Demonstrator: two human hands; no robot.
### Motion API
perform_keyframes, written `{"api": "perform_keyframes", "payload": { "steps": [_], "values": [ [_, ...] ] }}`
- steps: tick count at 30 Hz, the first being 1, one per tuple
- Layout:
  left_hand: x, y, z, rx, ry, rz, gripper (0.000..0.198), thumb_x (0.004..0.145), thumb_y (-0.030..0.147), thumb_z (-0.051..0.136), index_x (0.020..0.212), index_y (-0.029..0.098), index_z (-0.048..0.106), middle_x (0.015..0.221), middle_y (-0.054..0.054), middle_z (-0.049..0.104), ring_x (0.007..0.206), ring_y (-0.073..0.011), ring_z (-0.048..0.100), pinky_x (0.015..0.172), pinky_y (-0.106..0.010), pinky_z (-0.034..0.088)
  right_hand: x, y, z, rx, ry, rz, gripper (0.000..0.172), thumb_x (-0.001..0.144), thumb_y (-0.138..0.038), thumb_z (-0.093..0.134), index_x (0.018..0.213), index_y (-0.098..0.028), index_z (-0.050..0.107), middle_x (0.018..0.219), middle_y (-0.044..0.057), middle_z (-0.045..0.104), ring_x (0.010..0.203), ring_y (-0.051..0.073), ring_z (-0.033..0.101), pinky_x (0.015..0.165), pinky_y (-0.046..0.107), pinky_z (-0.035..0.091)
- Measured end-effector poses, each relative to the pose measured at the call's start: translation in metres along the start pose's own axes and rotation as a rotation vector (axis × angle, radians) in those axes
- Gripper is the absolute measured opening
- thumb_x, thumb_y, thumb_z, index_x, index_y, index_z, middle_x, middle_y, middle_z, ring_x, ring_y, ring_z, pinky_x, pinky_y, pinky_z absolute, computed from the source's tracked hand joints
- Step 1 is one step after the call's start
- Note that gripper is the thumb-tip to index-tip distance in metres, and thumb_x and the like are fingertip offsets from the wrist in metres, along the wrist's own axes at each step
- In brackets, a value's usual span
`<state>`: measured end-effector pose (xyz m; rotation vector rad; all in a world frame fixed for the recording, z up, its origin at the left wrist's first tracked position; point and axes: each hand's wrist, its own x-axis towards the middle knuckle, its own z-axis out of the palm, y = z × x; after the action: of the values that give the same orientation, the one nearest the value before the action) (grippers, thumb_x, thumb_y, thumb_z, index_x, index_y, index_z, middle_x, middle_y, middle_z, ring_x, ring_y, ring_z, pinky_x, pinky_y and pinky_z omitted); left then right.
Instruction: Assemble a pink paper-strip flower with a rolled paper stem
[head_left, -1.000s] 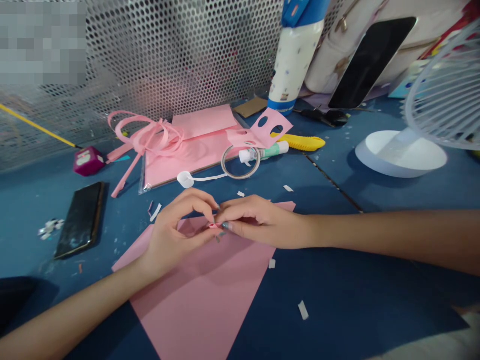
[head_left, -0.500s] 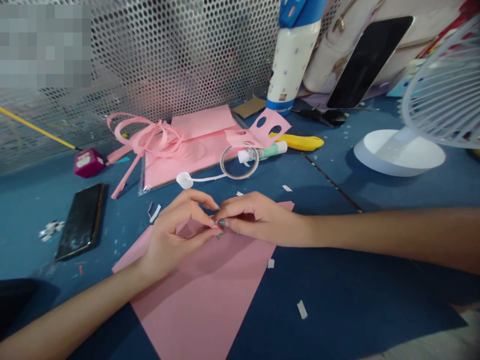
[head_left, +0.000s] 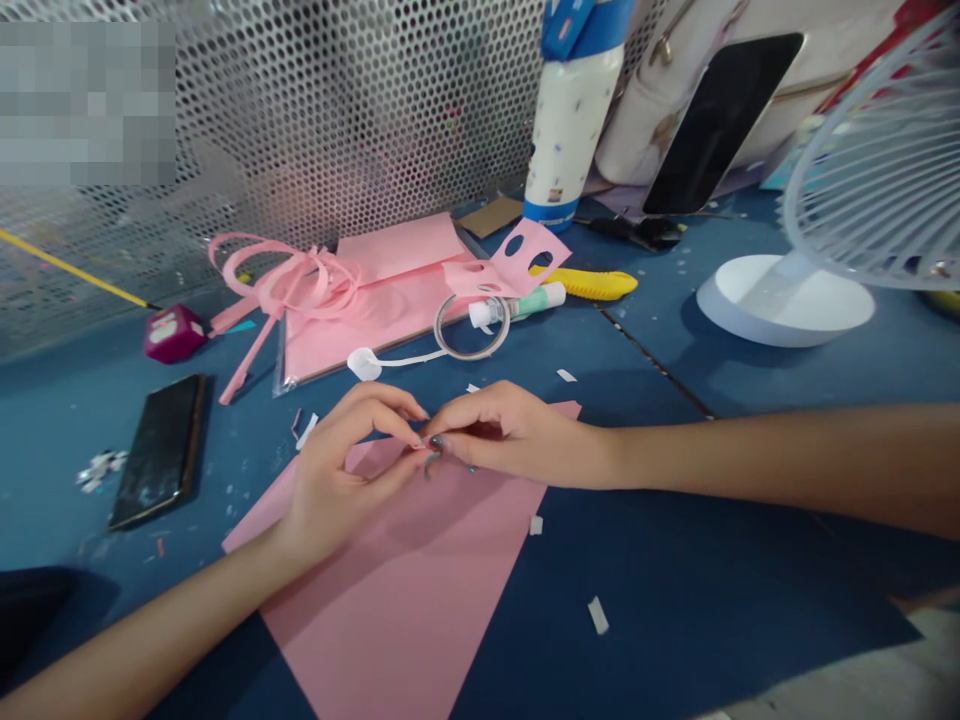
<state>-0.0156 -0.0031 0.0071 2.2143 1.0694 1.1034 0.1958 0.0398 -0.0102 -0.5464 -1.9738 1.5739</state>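
A pink paper sheet lies on the blue table with a corner toward me. My left hand reaches over its left part, thumb and fingertips pinched together. From the right comes my right hand, its thumb and finger pinched against the left fingertips. A small bit of pink paper shows between them near the sheet's far edge. Whether it is a fold of the sheet or a separate piece, I cannot tell. The fingers hide most of it.
Behind the hands are a tape roll, a glue stick, a yellow cutter and a pack of pink paper with curled strips. A phone lies left, near a tape measure. A fan stands right.
The view has shifted slightly. Both hands keep their pinch in nearly the same spot, with only small finger movement.
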Motion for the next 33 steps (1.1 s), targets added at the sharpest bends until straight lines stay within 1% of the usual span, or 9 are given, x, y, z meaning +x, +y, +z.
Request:
{"api": "perform_keyframes", "payload": {
  "steps": [3, 7, 10, 13, 17, 19, 23, 28, 33],
  "values": [
    [0.0001, -0.0002, 0.0015, -0.028, 0.000, -0.038, 0.013, 0.086, 0.013, 0.073, 0.085, 0.021, 0.064, 0.098, -0.005, 0.065, 0.093, -0.0175, 0.064, 0.081, -0.034, 0.055, -0.0002, 0.0009, 0.0011, -0.009, 0.006, -0.018, 0.020, 0.088, -0.018, 0.058, 0.095, -0.015, 0.076, 0.085, 0.003, 0.075, 0.069, 0.011, 0.062, 0.065, 0.023, 0.046],
    [0.0010, 0.0008, 0.0042, -0.078, -0.013, -0.083, 0.015, 0.085, 0.014, 0.075, 0.084, 0.021, 0.062, 0.099, -0.005, 0.064, 0.092, -0.0171, 0.063, 0.081, -0.033, 0.054, -0.0013, -0.0006, 0.0023, -0.064, 0.031, -0.053, 0.015, 0.082, -0.015, 0.065, 0.093, -0.013, 0.075, 0.071, -0.002, 0.065, 0.059, 0.008, 0.052, 0.058, 0.020, 0.042],
    [0.0018, 0.0020, 0.0062, -0.105, -0.031, -0.114, 0.013, 0.087, 0.015, 0.072, 0.084, 0.020, 0.060, 0.099, -0.006, 0.063, 0.093, -0.0173, 0.063, 0.082, -0.033, 0.054, -0.0012, -0.0016, 0.0020, -0.061, 0.024, -0.052, 0.010, 0.084, -0.019, 0.067, 0.089, -0.012, 0.074, 0.071, -0.001, 0.065, 0.060, 0.008, 0.053, 0.058, 0.020, 0.042],
    [0.0020, 0.0024, 0.0070, -0.146, -0.039, -0.129, 0.010, 0.089, 0.016, 0.069, 0.089, 0.021, 0.060, 0.100, -0.006, 0.061, 0.094, -0.0174, 0.062, 0.081, -0.032, 0.054, -0.0006, -0.0015, 0.0011, -0.069, -0.004, -0.032, 0.012, 0.088, -0.021, 0.064, 0.086, -0.012, 0.073, 0.073, 0.000, 0.067, 0.063, 0.009, 0.057, 0.060, 0.020, 0.043],
    [0.0011, 0.0012, 0.0049, -0.166, -0.065, -0.094, 0.008, 0.090, 0.016, 0.069, 0.094, 0.021, 0.064, 0.103, -0.006, 0.061, 0.097, -0.0166, 0.061, 0.085, -0.031, 0.053, -0.0004, -0.0005, 0.0001, -0.057, -0.027, -0.017, 0.017, 0.090, -0.022, 0.061, 0.079, -0.012, 0.068, 0.071, 0.001, 0.064, 0.063, 0.010, 0.057, 0.060, 0.021, 0.043],
    [0.0002, 0.0008, 0.0031, -0.144, -0.073, -0.072, 0.012, 0.088, 0.016, 0.072, 0.097, 0.021, 0.067, 0.105, -0.005, 0.061, 0.099, -0.0163, 0.061, 0.088, -0.031, 0.053, -0.0004, 0.0000, -0.0005, -0.031, -0.030, -0.013, 0.017, 0.090, -0.020, 0.059, 0.077, -0.013, 0.066, 0.068, -0.001, 0.061, 0.063, 0.010, 0.057, 0.061, 0.021, 0.043],
    [-0.0030, 0.0019, 0.0003, -0.056, -0.051, -0.020, 0.022, 0.085, 0.009, 0.074, 0.101, 0.023, 0.072, 0.110, -0.003, 0.062, 0.101, -0.0141, 0.062, 0.091, -0.028, 0.053, -0.0001, 0.0010, -0.0020, 0.059, -0.043, -0.018, 0.013, 0.087, -0.010, 0.056, 0.085, -0.015, 0.067, 0.073, -0.003, 0.063, 0.065, 0.009, 0.058, 0.065, 0.020, 0.046],
    [-0.0056, 0.0036, -0.0008, -0.026, -0.002, 0.032, 0.026, 0.085, 0.005, 0.073, 0.101, 0.026, 0.076, 0.107, -0.002, 0.064, 0.098, -0.0130, 0.063, 0.087, -0.026, 0.054, 0.0001, 0.0025, -0.0031, 0.090, -0.022, -0.011, 0.019, 0.083, -0.004, 0.054, 0.088, -0.015, 0.069, 0.079, -0.003, 0.067, 0.069, 0.008, 0.059, 0.068, 0.020, 0.047],
    [-0.0039, 0.0036, -0.0017, -0.010, 0.002, 0.052, 0.022, 0.082, 0.005, 0.077, 0.093, 0.023, 0.077, 0.100, -0.001, 0.064, 0.089, -0.0117, 0.064, 0.081, -0.025, 0.055, -0.0001, 0.0012, -0.0028, 0.054, -0.029, -0.008, 0.020, 0.083, -0.003, 0.053, 0.088, -0.015, 0.069, 0.078, -0.002, 0.067, 0.070, 0.008, 0.061, 0.069, 0.020, 0.048]
  ]
}}
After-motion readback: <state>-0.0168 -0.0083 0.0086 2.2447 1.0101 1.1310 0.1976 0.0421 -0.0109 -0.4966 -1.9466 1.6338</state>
